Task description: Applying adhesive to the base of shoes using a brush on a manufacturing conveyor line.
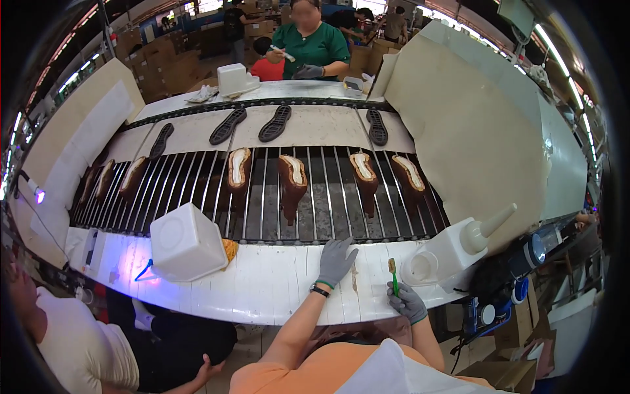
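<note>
While the left hand (336, 261) lies spread flat, the right hand (407, 302) pinches a green brush (393, 274) upright, nearer the white pot (420, 266).

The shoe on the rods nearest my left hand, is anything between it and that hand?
Nothing visible. The gloved left hand lies flat on the white bench edge, fingers toward the brown shoe; only bare conveyor rods lie between.

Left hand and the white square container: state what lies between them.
Head view: between the left hand and the white square container lies bare white bench, plus an orange-yellow cloth against the container.
</note>
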Available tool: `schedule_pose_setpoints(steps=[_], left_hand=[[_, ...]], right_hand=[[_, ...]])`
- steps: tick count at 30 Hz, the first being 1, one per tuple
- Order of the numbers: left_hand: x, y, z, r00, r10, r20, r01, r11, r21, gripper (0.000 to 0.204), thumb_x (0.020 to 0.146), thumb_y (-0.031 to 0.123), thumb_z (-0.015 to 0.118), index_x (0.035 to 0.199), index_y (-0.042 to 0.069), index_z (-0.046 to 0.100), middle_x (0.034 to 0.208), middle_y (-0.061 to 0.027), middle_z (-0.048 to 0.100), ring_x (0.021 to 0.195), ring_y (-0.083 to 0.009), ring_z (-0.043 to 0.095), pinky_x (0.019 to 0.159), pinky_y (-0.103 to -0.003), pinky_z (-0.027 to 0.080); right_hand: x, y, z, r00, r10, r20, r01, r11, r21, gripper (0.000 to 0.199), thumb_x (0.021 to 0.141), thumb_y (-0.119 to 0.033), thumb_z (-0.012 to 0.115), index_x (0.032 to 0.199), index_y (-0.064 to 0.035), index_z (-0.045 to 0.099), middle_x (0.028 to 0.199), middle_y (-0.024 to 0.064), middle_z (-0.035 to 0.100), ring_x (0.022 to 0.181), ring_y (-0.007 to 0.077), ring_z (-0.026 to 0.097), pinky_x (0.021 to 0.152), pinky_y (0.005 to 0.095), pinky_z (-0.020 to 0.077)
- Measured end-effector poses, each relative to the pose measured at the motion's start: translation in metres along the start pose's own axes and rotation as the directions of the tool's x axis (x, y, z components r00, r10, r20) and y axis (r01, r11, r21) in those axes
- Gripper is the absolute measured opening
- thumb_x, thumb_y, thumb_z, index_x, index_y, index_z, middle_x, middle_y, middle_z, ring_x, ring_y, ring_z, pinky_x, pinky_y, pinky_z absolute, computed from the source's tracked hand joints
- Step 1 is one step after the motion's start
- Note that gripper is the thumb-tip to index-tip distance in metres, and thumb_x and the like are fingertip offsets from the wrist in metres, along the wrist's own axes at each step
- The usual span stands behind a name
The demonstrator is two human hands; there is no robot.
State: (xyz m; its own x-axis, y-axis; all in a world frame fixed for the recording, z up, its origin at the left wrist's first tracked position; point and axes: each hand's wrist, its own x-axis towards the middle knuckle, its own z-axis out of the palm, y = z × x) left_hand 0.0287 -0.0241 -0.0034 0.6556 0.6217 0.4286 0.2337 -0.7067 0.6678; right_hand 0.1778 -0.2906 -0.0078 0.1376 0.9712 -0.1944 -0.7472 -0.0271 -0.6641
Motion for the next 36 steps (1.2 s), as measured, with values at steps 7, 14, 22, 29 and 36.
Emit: schedule_pose_setpoints(steps=[7, 14, 22, 29, 36], left_hand=[[0.0, -0.004, -0.004, 0.999, 0.039, -0.012, -0.04, 0.999, -0.034, 0.043, 0.092, 0.033, 0.061, 0.12, 0.001, 0.063, 0.104, -0.0147, 0.068, 0.102, -0.0302, 0.06, 0.103, -0.044, 0.039], [0.0, -0.003, -0.003, 0.999, 0.043, -0.006, -0.043, 0.998, -0.047, 0.04, 0.091, 0.032, 0.062, 0.118, 0.003, 0.064, 0.11, -0.0146, 0.067, 0.105, -0.0312, 0.06, 0.105, -0.045, 0.038], [0.001, -0.001, 0.003, 0.997, 0.075, -0.03, -0.075, 0.997, 0.021, 0.036, 0.09, 0.031, 0.065, 0.115, 0.006, 0.066, 0.106, -0.0131, 0.068, 0.102, -0.0332, 0.06, 0.098, -0.046, 0.041], [0.053, 0.014, 0.019, 0.944, -0.201, 0.263, 0.308, 0.825, -0.473, 0.049, 0.099, 0.035, 0.057, 0.135, 0.002, 0.056, 0.129, -0.0132, 0.063, 0.122, -0.0211, 0.057, 0.105, -0.032, 0.04], [0.205, 0.018, 0.128, 0.865, -0.247, 0.437, 0.492, 0.241, -0.837, 0.073, 0.101, 0.057, 0.038, 0.153, 0.007, 0.029, 0.154, -0.014, 0.038, 0.143, -0.0275, 0.032, 0.114, -0.047, 0.027]], right_hand=[[0.002, -0.001, 0.005, 0.99, 0.039, -0.133, -0.035, 0.999, 0.025, 0.045, 0.091, -0.015, 0.067, 0.129, 0.0034, 0.054, 0.105, 0.0111, 0.065, 0.056, 0.0078, 0.045, 0.052, 0.0212, 0.0372], [0.003, -0.001, 0.001, 0.991, 0.038, -0.129, -0.026, 0.996, 0.091, 0.047, 0.091, -0.011, 0.065, 0.133, 0.0031, 0.05, 0.105, 0.0126, 0.064, 0.062, 0.0087, 0.048, 0.049, 0.0186, 0.0391], [-0.002, 0.001, 0.003, 0.994, -0.03, -0.101, 0.039, 0.996, 0.083, 0.047, 0.093, -0.015, 0.063, 0.134, 0.0031, 0.05, 0.106, 0.0095, 0.064, 0.06, 0.0079, 0.046, 0.05, 0.0196, 0.0374], [0.0, -0.003, -0.001, 1.0, 0.027, -0.007, -0.026, 0.984, 0.178, 0.048, 0.094, -0.015, 0.062, 0.136, 0.005, 0.049, 0.106, 0.0095, 0.063, 0.063, 0.0063, 0.044, 0.053, 0.0187, 0.0353], [-0.003, 0.004, -0.013, 0.998, -0.049, 0.04, 0.036, 0.96, 0.276, 0.047, 0.09, -0.016, 0.069, 0.131, 0.0038, 0.055, 0.103, 0.0093, 0.065, 0.074, 0.0121, 0.055, 0.061, 0.0228, 0.0431]])
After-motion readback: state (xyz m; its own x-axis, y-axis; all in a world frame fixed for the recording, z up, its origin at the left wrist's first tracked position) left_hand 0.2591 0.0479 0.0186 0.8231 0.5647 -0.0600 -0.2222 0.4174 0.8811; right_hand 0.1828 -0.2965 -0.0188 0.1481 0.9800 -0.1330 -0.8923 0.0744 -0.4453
